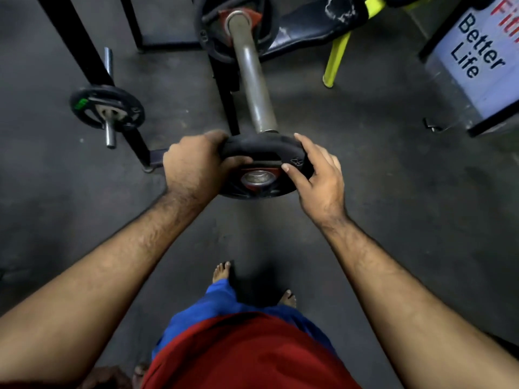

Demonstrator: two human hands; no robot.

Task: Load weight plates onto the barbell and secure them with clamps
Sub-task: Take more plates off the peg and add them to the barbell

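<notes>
A small black weight plate (pixel 261 153) with a red hub sits on the near end of the barbell sleeve (pixel 252 80), whose steel tip shows through the plate's centre hole. My left hand (pixel 191 164) grips the plate's left rim. On the right rim rests my right hand (pixel 320 175), thumb across the plate's face. Far up the sleeve a larger black plate (pixel 213 37) with a red hub is on the bar.
A black rack upright (pixel 84 51) stands at left, with a small plate (pixel 106 108) stored on its steel peg. A black bench pad (pixel 309 23) with yellow legs lies behind the bar. A white sign (pixel 483 57) stands at right; a small dark clip (pixel 431 125) lies on the floor.
</notes>
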